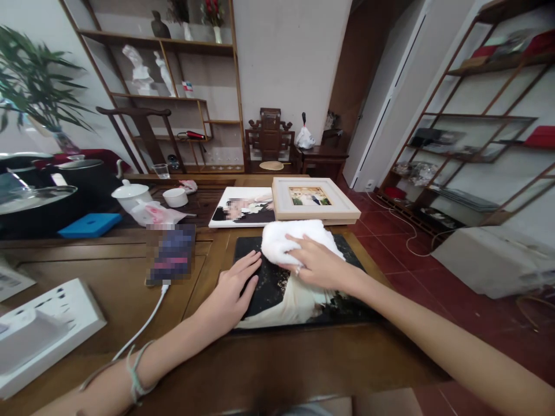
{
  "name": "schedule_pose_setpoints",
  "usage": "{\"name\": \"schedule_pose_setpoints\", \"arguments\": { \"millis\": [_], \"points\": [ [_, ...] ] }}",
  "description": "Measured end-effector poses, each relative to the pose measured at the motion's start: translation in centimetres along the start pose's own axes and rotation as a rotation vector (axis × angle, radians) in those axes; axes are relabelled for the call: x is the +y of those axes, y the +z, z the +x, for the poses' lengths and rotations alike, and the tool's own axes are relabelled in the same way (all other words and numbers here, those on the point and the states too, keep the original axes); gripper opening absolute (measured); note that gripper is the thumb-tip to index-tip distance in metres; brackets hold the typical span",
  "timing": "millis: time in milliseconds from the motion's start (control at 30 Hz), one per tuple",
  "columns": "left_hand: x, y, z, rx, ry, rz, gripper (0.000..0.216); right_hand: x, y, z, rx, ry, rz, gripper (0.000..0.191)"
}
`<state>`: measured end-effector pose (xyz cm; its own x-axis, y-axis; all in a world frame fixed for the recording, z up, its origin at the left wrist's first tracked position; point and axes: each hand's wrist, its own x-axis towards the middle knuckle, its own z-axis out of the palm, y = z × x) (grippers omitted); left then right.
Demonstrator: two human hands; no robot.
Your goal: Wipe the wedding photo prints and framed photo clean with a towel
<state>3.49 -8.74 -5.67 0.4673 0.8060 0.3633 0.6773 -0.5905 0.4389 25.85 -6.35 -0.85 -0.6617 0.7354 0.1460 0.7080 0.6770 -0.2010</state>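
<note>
A large dark photo print (277, 277) lies flat on the wooden table (108, 271) in front of me. My left hand (232, 289) rests flat on its left edge, fingers stretched out. My right hand (314, 263) presses a white cloth (286, 240) onto the upper part of the print, fingers laid over the cloth's near side.
Behind the print lie a second photo print (243, 208) and a light wooden picture frame (314, 199). A phone (171, 254) with a white cable sits to the left, near a blue box (89, 224), white teaware and a white power strip (43, 323). Shelves stand on both sides.
</note>
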Motion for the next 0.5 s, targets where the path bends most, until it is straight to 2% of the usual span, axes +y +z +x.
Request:
{"name": "schedule_pose_setpoints", "arguments": {
  "millis": [100,200,367,433,500],
  "points": [
    [0.0,0.0,0.0,0.002,0.006,-0.003,0.039,0.8,0.2,1.1,0.024,0.033,-0.022,0.035],
    [-0.1,0.0,-0.1,-0.005,-0.005,-0.004,0.039,-0.4,-0.3,-0.2,-0.009,0.023,-0.016,0.034],
    [-0.1,0.0,-0.1,-0.023,-0.022,-0.005,0.041,-5.7,-1.9,-5.5,-0.221,-0.036,0.075,0.026],
    [-0.1,0.0,-0.1,-0.035,-0.038,-0.001,0.042,-7.5,-2.2,-7.0,-0.338,-0.083,0.112,0.029],
    [-0.1,0.0,0.0,-0.037,-0.038,0.002,0.042,-8.3,-2.3,-7.8,-0.395,-0.123,0.148,0.037]
  ]
}}
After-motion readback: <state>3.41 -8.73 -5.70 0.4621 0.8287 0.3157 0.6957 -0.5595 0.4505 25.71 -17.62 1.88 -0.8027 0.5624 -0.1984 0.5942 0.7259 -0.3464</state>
